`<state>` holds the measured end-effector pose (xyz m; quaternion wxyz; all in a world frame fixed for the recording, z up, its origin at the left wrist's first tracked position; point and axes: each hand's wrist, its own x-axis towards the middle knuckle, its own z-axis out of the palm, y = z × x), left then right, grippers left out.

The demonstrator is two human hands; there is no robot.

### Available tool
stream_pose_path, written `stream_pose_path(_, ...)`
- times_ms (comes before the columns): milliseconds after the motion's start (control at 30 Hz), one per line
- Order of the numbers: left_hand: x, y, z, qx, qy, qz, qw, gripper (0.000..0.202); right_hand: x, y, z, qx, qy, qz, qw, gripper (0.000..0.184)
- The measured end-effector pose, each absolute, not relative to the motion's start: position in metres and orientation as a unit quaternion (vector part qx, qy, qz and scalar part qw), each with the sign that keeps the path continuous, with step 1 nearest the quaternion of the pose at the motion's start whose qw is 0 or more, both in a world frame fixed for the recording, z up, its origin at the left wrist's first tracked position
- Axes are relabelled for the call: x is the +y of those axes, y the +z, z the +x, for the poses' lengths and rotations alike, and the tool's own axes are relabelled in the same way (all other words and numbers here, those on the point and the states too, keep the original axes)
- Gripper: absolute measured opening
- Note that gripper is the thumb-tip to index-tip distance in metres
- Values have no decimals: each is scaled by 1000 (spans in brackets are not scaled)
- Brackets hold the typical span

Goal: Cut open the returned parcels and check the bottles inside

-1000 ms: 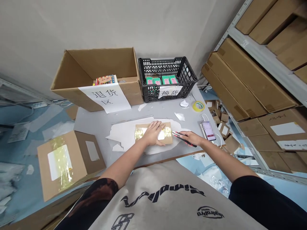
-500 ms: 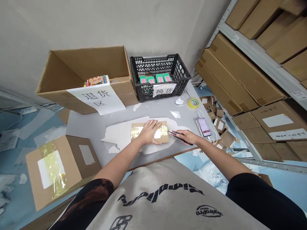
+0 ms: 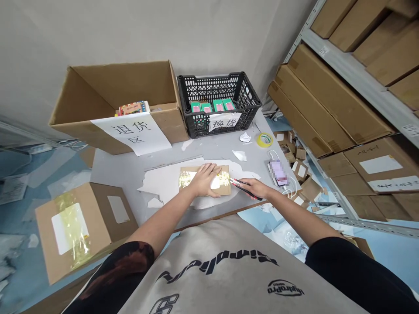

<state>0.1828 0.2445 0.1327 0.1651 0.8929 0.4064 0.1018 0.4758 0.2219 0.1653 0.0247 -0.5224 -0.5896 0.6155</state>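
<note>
**Apparently, a cutter [image 3: 240, 184] is working at a small cardboard box [image 3: 223, 190]**

The box is lying on pale, torn sheeting [image 3: 163, 179] near the front edge of the grey table [image 3: 131, 173]. The left hand [image 3: 206, 179] is holding it down across its width, fingers lying toward the far edge and thumb by the near one. The right hand [image 3: 256, 188], apart from the left, is closing around the cutter's handle and pointing the tip at the box's right end, where shiny yellow tape [image 3: 224, 176] is running over the top. Whether the blade is biting into the tape or merely meeting it, I cannot tell.

The step in hand is looking like slitting that tape. The next move is probably calling for a shallow, steady stroke, with the left hand bracing the box and its fingers staying clear of the blade's line.
</note>
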Motion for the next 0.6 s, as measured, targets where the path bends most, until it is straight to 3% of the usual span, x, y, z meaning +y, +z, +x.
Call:
stream_pose_path(367, 243, 137, 184, 407, 90, 893, 168, 125, 217, 174, 483, -592, 611, -525, 7, 51)
stream_pose_path(600, 244, 135, 183, 400, 68, 896, 178, 126, 183, 155, 489, -602, 550, -574, 71, 41)
